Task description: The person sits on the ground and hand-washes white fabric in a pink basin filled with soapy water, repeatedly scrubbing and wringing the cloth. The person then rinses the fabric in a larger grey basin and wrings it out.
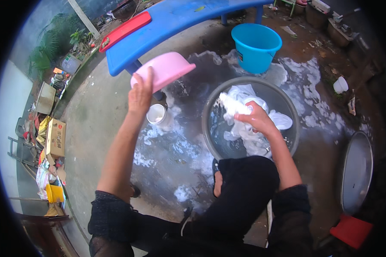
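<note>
My left hand [142, 91] holds a pink plastic basin [167, 69], tilted on its side, by its outer surface in front of the blue bench. On the right, my right hand [255, 117] grips a bunched white cloth [233, 104] above a large round grey tub [209, 128]. More wet white cloth [249, 138] lies in the tub, with water around it. A small white plastic container [156, 114] stands on the wet ground between my arms. Behind the tub is a bright blue plastic bucket [255, 48].
A blue plastic bench [170, 24] with a red tray [127, 30] runs across the top. Foam [308, 93] covers parts of the wet concrete. A metal basin [357, 173] is at the right, near a red plastic object [351, 230]. A cardboard box [55, 138] stands left.
</note>
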`<action>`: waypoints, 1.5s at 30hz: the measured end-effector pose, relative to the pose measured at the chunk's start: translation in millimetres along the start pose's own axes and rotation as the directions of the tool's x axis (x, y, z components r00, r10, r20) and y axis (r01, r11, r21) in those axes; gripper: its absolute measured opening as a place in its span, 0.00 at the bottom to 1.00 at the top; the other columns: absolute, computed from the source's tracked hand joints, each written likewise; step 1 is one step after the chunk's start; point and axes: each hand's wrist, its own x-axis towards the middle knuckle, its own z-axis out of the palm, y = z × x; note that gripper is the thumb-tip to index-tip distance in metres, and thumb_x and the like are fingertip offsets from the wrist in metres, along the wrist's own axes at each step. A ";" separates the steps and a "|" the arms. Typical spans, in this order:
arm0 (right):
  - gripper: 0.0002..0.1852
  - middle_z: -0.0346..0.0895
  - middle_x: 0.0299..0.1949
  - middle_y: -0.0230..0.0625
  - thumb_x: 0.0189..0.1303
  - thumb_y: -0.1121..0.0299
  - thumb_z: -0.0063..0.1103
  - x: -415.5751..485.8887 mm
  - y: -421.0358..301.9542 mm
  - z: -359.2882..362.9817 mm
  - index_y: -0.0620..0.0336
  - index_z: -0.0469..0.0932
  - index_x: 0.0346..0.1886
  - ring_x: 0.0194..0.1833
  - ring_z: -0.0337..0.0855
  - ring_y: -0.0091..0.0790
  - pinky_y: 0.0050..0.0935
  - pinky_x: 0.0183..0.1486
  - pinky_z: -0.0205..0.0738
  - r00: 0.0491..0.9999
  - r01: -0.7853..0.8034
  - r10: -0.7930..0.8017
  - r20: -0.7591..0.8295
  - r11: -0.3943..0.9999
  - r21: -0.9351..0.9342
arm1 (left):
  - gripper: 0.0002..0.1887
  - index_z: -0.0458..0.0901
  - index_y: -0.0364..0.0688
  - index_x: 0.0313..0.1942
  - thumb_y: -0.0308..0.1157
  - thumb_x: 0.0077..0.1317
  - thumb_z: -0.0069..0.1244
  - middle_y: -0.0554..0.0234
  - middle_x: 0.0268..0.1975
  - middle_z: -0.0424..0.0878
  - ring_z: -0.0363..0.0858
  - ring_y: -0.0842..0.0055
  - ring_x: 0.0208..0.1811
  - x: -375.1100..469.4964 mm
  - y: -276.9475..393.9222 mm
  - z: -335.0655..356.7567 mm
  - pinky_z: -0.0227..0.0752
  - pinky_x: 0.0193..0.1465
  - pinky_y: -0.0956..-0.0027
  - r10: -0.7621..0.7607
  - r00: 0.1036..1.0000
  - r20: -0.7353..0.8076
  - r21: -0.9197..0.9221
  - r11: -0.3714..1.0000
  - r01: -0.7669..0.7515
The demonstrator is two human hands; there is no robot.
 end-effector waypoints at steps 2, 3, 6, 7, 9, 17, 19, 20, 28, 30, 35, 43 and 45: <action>0.40 0.80 0.40 0.51 0.49 0.47 0.69 -9.1 25.2 5.5 0.69 0.67 0.57 0.37 0.82 0.40 0.34 0.36 0.76 0.987 0.001 0.006 -0.158 0.999 0.039 | 0.33 0.56 0.49 0.68 0.24 0.62 0.44 0.30 0.55 0.71 0.84 0.53 0.36 -7.6 -2.0 -10.8 0.80 0.36 0.56 -0.209 0.973 0.094 -0.147 0.964 0.221; 0.40 0.80 0.41 0.53 0.51 0.46 0.67 -15.2 49.0 4.9 0.69 0.67 0.58 0.40 0.83 0.43 0.35 0.40 0.76 0.970 0.006 -0.004 -0.244 1.000 0.008 | 0.33 0.58 0.47 0.67 0.24 0.61 0.46 0.32 0.52 0.74 0.84 0.51 0.37 -8.7 2.9 -12.8 0.79 0.38 0.53 -0.316 0.933 0.173 -0.204 0.915 0.347; 0.35 0.79 0.47 0.58 0.58 0.48 0.60 -35.6 99.1 0.3 0.67 0.68 0.59 0.48 0.81 0.52 0.40 0.51 0.72 0.915 0.000 -0.044 -0.402 0.994 -0.110 | 0.29 0.63 0.43 0.62 0.27 0.58 0.48 0.36 0.45 0.80 0.83 0.48 0.39 -38.6 -15.3 -2.9 0.77 0.42 0.50 -0.488 0.849 0.203 -0.462 0.716 0.523; 0.33 0.78 0.49 0.60 0.60 0.49 0.57 -45.7 110.1 -1.4 0.66 0.68 0.60 0.51 0.80 0.56 0.41 0.55 0.70 0.897 -0.022 -0.049 -0.438 0.987 -0.157 | 0.27 0.65 0.42 0.59 0.29 0.58 0.49 0.37 0.44 0.81 0.83 0.47 0.41 -52.3 -25.8 11.6 0.77 0.43 0.50 -0.554 0.789 0.266 -0.441 0.658 0.610; 0.28 0.77 0.50 0.60 0.65 0.52 0.52 -72.1 112.7 -11.9 0.64 0.69 0.60 0.52 0.78 0.58 0.45 0.56 0.69 0.857 -0.138 -0.010 -0.516 0.959 -0.247 | 0.24 0.68 0.38 0.56 0.31 0.58 0.50 0.38 0.43 0.82 0.83 0.47 0.44 -82.6 -49.3 46.1 0.77 0.47 0.51 -0.618 0.679 0.395 -0.460 0.507 0.729; 0.17 0.79 0.46 0.56 0.71 0.64 0.39 -114.9 89.5 -31.2 0.62 0.72 0.55 0.46 0.79 0.61 0.55 0.43 0.73 0.736 -0.348 -0.099 -0.669 0.793 -0.500 | 0.22 0.72 0.28 0.52 0.21 0.54 0.43 0.40 0.40 0.81 0.86 0.53 0.31 -146.4 -55.9 99.7 0.84 0.21 0.54 -0.452 0.523 0.723 -0.561 0.057 0.826; 0.15 0.80 0.42 0.51 0.71 0.64 0.41 -102.8 108.1 -22.9 0.60 0.72 0.54 0.41 0.81 0.58 0.55 0.38 0.75 0.708 -0.226 -0.363 -0.606 0.696 -0.681 | 0.22 0.72 0.28 0.51 0.21 0.53 0.43 0.42 0.39 0.81 0.85 0.54 0.30 -144.8 -32.3 75.1 0.84 0.22 0.54 -0.363 0.490 0.793 -0.556 -0.103 0.825; 0.15 0.81 0.40 0.50 0.71 0.64 0.41 -92.8 106.6 -7.6 0.59 0.72 0.54 0.39 0.81 0.57 0.54 0.38 0.75 0.751 -0.146 -0.434 -0.497 0.624 -0.767 | 0.22 0.72 0.28 0.51 0.21 0.53 0.43 0.43 0.39 0.81 0.85 0.54 0.30 -148.7 -32.2 76.7 0.84 0.22 0.54 -0.348 0.473 0.809 -0.546 -0.150 0.824; 0.41 0.50 0.74 0.35 0.53 0.50 0.65 -8.0 151.3 110.0 0.40 0.58 0.70 0.75 0.46 0.46 0.72 0.67 0.46 0.964 0.201 -0.244 0.110 0.390 -0.899 | 0.23 0.72 0.30 0.52 0.22 0.53 0.44 0.44 0.42 0.80 0.86 0.57 0.33 -186.4 -29.0 87.0 0.84 0.22 0.58 -0.317 0.454 0.833 -0.513 -0.132 0.848; 0.45 0.49 0.75 0.36 0.52 0.46 0.65 3.2 173.9 124.5 0.41 0.54 0.73 0.75 0.44 0.47 0.73 0.67 0.43 0.980 0.164 -0.162 0.113 0.349 -0.923 | 0.23 0.71 0.31 0.52 0.22 0.53 0.44 0.44 0.42 0.80 0.85 0.57 0.33 -195.7 -30.6 80.9 0.84 0.22 0.58 -0.320 0.447 0.835 -0.514 -0.170 0.841; 0.43 0.48 0.75 0.40 0.52 0.47 0.65 31.7 227.6 113.3 0.44 0.59 0.71 0.75 0.46 0.48 0.65 0.70 0.44 0.990 -0.028 0.141 0.024 0.350 -0.936 | 0.22 0.70 0.33 0.51 0.23 0.53 0.45 0.44 0.43 0.81 0.85 0.57 0.33 -193.9 -23.7 79.6 0.84 0.29 0.56 -0.302 0.457 0.836 -0.508 -0.112 0.854; 0.12 0.84 0.31 0.38 0.58 0.60 0.57 34.7 222.9 148.2 0.56 0.84 0.27 0.31 0.82 0.42 0.42 0.36 0.75 0.823 -0.122 -0.081 -0.562 0.941 -0.314 | 0.24 0.69 0.37 0.54 0.27 0.55 0.50 0.34 0.39 0.83 0.83 0.47 0.42 -163.6 4.1 72.7 0.75 0.48 0.51 -0.351 0.661 0.663 -0.448 0.521 0.726; 0.13 0.83 0.29 0.37 0.60 0.62 0.54 39.2 226.1 163.5 0.59 0.82 0.26 0.26 0.80 0.42 0.42 0.33 0.75 0.711 -0.015 0.214 -0.670 0.957 0.289 | 0.24 0.67 0.35 0.54 0.28 0.55 0.50 0.36 0.38 0.83 0.83 0.45 0.42 -147.9 17.8 69.9 0.75 0.48 0.50 -0.333 0.649 0.685 -0.359 0.621 0.697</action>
